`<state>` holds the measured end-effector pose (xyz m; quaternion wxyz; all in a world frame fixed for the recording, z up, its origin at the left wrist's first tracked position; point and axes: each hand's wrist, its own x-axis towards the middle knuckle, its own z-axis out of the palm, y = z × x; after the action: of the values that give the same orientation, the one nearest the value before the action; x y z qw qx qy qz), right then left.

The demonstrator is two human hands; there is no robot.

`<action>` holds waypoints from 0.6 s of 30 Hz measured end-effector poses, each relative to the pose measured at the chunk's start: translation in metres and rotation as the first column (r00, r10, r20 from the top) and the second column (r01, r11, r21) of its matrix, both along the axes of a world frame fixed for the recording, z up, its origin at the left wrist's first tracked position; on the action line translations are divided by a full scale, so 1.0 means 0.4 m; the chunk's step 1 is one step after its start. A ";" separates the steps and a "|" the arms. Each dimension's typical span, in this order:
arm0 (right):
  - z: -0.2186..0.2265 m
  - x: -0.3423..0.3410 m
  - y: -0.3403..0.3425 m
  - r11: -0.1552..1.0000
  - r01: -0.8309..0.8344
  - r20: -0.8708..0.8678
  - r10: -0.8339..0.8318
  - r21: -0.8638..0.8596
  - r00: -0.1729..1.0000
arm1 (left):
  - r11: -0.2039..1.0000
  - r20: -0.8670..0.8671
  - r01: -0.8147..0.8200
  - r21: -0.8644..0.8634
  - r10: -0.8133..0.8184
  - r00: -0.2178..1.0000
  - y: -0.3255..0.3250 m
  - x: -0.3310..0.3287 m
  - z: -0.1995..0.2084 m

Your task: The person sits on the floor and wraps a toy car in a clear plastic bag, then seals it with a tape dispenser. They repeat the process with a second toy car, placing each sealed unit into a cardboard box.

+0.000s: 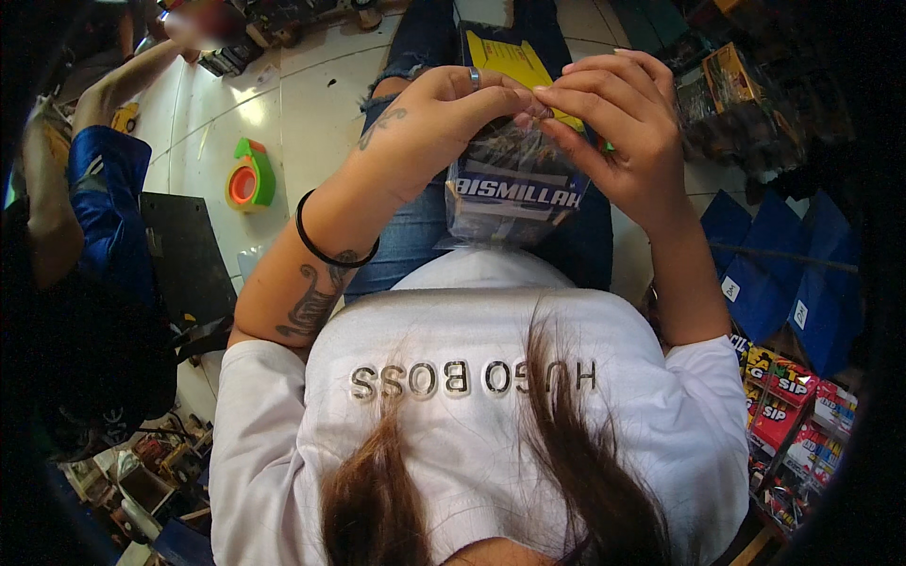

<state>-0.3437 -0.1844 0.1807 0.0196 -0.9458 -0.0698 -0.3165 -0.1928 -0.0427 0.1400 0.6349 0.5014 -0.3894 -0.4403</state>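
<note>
Across my lap lies a package in clear plastic wrap (495, 156), with a blue panel (514, 200) bearing white lettering at its near end. A bright yellow panel (508, 62) shows at its far end, partly behind my hands. My left hand (464, 106) has its thumb and forefinger pinched together above the package. From the other side, my right hand (615, 115) meets it fingertip to fingertip, its outer fingers raised. Between the fingertips is a gathered bit of the plastic; its exact shape is too small to make out.
A green and orange tape dispenser (249, 177) sits on the pale tiled floor (203, 123) to the left. Beyond it is another person in blue shorts (109, 193), beside a dark board (189, 250). Blue panels (802, 274) and colourful packets (793, 415) stand at the right.
</note>
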 end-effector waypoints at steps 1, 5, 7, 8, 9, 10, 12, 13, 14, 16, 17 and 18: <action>-0.005 0.003 -0.005 1.000 -0.021 0.008 0.021 0.003 1.000 | 0.999 -0.066 0.015 -0.032 -0.017 0.998 0.003 0.000 0.000; -0.019 0.010 -0.014 0.998 -0.034 0.014 0.033 0.049 0.999 | 0.998 0.208 -0.035 -0.048 0.044 0.977 0.006 -0.003 0.000; -0.017 0.011 -0.013 0.994 -0.040 -0.003 0.041 0.100 0.999 | 0.992 0.436 -0.102 -0.080 0.126 0.891 0.006 -0.003 0.000; -0.014 0.011 -0.013 0.988 -0.048 -0.019 0.051 0.146 0.999 | 0.986 0.506 -0.105 -0.127 0.156 0.849 0.007 -0.002 0.001; -0.009 0.011 -0.013 0.980 -0.055 -0.034 0.063 0.190 0.997 | 0.985 0.599 -0.089 -0.144 0.159 0.785 0.008 0.001 0.003; -0.003 0.012 -0.014 0.979 -0.054 -0.065 0.068 0.198 0.996 | 0.981 0.678 -0.078 -0.177 0.179 0.713 0.009 0.005 0.005; 0.011 0.013 -0.019 0.976 -0.062 -0.135 0.091 0.208 0.987 | 0.976 0.729 -0.129 -0.176 0.217 0.649 0.011 0.013 0.011; 0.017 0.015 -0.023 0.969 -0.065 -0.166 0.107 0.239 0.980 | 0.970 0.749 -0.155 -0.186 0.242 0.617 0.012 0.016 0.014; 0.022 0.017 -0.028 0.962 -0.078 -0.202 0.134 0.263 0.970 | 0.966 0.797 -0.147 -0.213 0.259 0.546 0.013 0.017 0.017; 0.027 0.017 -0.034 0.934 -0.088 -0.251 0.182 0.345 0.951 | 0.955 0.871 -0.127 -0.267 0.295 0.392 0.014 0.019 0.022; 0.028 0.016 -0.035 0.912 -0.085 -0.262 0.203 0.402 0.943 | 0.965 0.848 -0.114 -0.235 0.261 0.461 0.014 0.019 0.023; 0.028 0.015 -0.036 0.886 -0.084 -0.283 0.234 0.456 0.930 | 0.974 0.820 -0.099 -0.204 0.225 0.526 0.014 0.019 0.024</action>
<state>-0.3378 -0.1989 0.1917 0.2685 -0.9475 -0.0711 -0.1586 -0.1852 -0.0371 0.1497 0.4408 0.6414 -0.6251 -0.0590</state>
